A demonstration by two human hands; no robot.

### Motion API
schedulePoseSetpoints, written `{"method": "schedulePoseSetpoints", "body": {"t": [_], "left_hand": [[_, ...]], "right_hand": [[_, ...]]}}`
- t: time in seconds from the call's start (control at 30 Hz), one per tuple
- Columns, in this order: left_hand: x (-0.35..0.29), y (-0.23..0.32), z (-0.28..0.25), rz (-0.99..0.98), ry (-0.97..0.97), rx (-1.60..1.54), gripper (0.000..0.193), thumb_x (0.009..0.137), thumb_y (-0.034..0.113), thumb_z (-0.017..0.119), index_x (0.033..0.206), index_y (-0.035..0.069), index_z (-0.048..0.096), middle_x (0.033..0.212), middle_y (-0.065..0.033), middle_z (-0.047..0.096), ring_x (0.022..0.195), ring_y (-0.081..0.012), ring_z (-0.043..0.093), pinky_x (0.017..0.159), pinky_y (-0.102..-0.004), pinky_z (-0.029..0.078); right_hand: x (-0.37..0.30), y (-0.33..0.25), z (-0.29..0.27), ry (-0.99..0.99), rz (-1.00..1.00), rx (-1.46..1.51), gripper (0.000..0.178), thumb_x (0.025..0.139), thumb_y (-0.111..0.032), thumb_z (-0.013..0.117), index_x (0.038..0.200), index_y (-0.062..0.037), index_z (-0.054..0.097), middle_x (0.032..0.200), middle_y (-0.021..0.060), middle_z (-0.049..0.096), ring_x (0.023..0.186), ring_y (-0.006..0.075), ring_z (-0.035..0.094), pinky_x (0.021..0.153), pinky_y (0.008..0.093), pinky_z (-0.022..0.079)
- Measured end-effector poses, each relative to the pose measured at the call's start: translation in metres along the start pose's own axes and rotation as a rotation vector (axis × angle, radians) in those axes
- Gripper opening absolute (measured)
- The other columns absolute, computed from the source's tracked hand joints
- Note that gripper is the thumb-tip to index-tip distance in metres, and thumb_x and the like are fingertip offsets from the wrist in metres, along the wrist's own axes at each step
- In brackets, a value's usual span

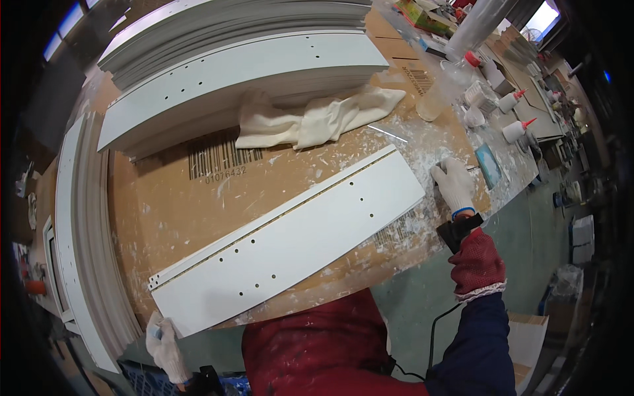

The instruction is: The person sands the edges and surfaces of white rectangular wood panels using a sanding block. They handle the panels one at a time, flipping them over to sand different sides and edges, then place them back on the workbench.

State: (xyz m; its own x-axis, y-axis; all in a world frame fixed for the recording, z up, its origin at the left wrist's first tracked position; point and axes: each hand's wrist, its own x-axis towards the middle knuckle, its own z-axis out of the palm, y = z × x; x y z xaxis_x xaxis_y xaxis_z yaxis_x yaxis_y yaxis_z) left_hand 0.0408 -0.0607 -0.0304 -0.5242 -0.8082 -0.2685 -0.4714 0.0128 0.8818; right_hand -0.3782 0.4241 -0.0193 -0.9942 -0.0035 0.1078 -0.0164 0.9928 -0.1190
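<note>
The right hand (454, 183), in a white glove, rests fingers-down on the glue-spattered cardboard benchtop (172, 211), just beside the far end of the long white panel (290, 241); it grips nothing I can make out. The left hand (165, 343), also gloved, hangs loosely curled below the panel's near corner, off the bench, holding nothing. The panel lies flat, already drilled and grooved. A crumpled cloth (317, 119), glue bottles (515, 129) and stacked panels (244, 72) wait beyond, so plenty seems left.
</note>
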Motion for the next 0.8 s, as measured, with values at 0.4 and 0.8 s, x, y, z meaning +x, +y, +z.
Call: {"method": "schedulePoseSetpoints", "body": {"t": [0.4, 0.8], "left_hand": [[-0.025, 0.012, 0.024, 0.036, 0.176, 0.282, 0.031, 0.087, 0.004, 0.056, 0.117, -0.002, 0.060, 0.102, -0.0112, 0.061, 0.091, -0.0193, 0.057, 0.082, -0.0300, 0.045], [-0.051, 0.021, 0.037, 0.188, 0.219, 0.225, 0.031, 0.080, -0.001, 0.062, 0.111, -0.002, 0.064, 0.099, -0.0087, 0.055, 0.086, -0.0170, 0.055, 0.077, -0.0287, 0.046]], "right_hand": [[0.011, 0.000, -0.013, -0.146, 0.076, 0.115, 0.036, 0.076, -0.035, 0.066, 0.079, 0.0001, 0.062, 0.074, 0.0162, 0.065, 0.073, 0.0323, 0.065, 0.068, 0.0427, 0.047], [-0.052, -0.094, -0.030, 0.038, -0.277, 0.267, 0.017, 0.085, -0.016, 0.059, 0.084, -0.0004, 0.055, 0.076, 0.0195, 0.058, 0.073, 0.0379, 0.058, 0.067, 0.0435, 0.045]]}}
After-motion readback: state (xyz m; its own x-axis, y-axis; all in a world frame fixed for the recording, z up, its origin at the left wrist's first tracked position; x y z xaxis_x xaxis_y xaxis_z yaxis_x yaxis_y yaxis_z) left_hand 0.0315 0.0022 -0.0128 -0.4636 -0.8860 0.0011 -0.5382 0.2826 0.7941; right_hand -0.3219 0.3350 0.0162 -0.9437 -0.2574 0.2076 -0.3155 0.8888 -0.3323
